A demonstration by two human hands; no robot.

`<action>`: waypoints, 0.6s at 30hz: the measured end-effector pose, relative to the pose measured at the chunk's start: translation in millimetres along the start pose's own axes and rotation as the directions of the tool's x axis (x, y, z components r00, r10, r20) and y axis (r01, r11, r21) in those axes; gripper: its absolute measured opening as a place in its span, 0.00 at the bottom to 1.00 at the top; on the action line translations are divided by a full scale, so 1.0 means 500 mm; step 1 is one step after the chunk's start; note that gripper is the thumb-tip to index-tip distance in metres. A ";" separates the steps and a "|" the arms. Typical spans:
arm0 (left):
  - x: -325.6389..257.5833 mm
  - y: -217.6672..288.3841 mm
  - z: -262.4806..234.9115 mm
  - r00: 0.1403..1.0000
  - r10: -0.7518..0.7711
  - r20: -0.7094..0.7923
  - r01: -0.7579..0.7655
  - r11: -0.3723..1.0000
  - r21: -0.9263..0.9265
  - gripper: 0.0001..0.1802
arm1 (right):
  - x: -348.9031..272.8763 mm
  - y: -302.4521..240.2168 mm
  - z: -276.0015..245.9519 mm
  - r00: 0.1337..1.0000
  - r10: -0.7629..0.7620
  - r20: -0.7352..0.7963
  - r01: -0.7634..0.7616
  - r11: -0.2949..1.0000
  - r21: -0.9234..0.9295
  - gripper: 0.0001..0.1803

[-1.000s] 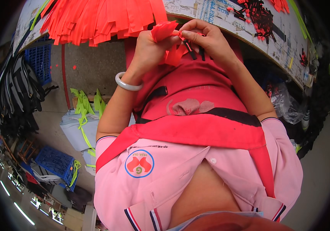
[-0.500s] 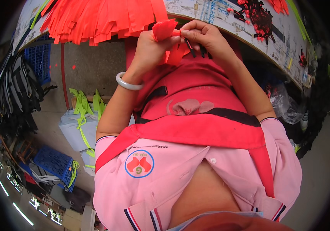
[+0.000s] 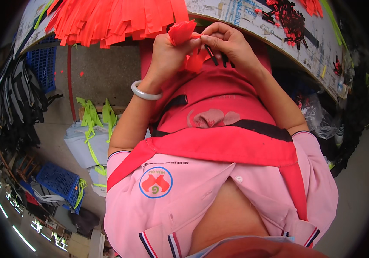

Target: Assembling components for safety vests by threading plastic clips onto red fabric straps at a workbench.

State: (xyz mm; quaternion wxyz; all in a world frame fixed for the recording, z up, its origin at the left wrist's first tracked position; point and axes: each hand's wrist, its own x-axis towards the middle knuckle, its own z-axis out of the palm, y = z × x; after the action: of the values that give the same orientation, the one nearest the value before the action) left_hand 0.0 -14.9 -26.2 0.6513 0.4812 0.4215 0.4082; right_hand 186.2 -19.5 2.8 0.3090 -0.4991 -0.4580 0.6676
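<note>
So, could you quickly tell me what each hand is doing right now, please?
Left hand: closed, pinching the red strip.
Right hand: closed, fingertips on the same red strip.

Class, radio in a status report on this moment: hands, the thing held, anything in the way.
Left hand and right hand both pinching the orange-red strip. Small black piece at right fingers. Nothing blocking.

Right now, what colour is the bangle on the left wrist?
The bangle on the left wrist is pale whitish-green, seen in the head view.
</note>
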 end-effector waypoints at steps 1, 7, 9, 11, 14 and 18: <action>0.001 0.003 -0.003 1.000 0.006 0.018 -0.006 1.000 -0.003 0.08 | 0.000 0.006 -0.002 1.000 -0.008 -0.030 0.008 1.000 -0.011 0.11; 0.005 0.001 -0.019 0.998 0.055 -0.017 -0.056 0.996 -0.066 0.08 | -0.006 -0.018 -0.027 0.983 -0.113 -0.146 0.087 0.981 -0.173 0.13; 0.004 0.007 -0.016 0.999 0.028 -0.015 -0.030 0.995 -0.100 0.08 | -0.006 -0.013 -0.033 0.994 -0.051 -0.095 0.029 0.976 -0.216 0.14; 0.007 0.015 -0.014 1.000 0.003 -0.011 -0.005 0.990 -0.139 0.07 | -0.004 0.023 -0.018 0.997 -0.040 -0.062 0.035 0.996 -0.077 0.13; 0.006 0.022 -0.022 0.995 -0.050 0.081 0.062 0.985 -0.162 0.07 | -0.006 0.005 -0.011 0.992 -0.040 -0.121 0.048 0.997 0.065 0.12; 0.004 0.036 -0.027 0.987 -0.116 0.108 0.139 0.960 -0.243 0.06 | -0.004 -0.010 -0.009 0.981 -0.191 -0.028 0.193 0.976 0.096 0.10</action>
State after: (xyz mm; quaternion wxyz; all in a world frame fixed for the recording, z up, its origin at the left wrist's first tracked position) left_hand -14.3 -5.5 -11.6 0.7504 0.3855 0.3664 0.3924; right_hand 190.9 -17.9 7.7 0.4004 -0.4427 -0.4679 0.6517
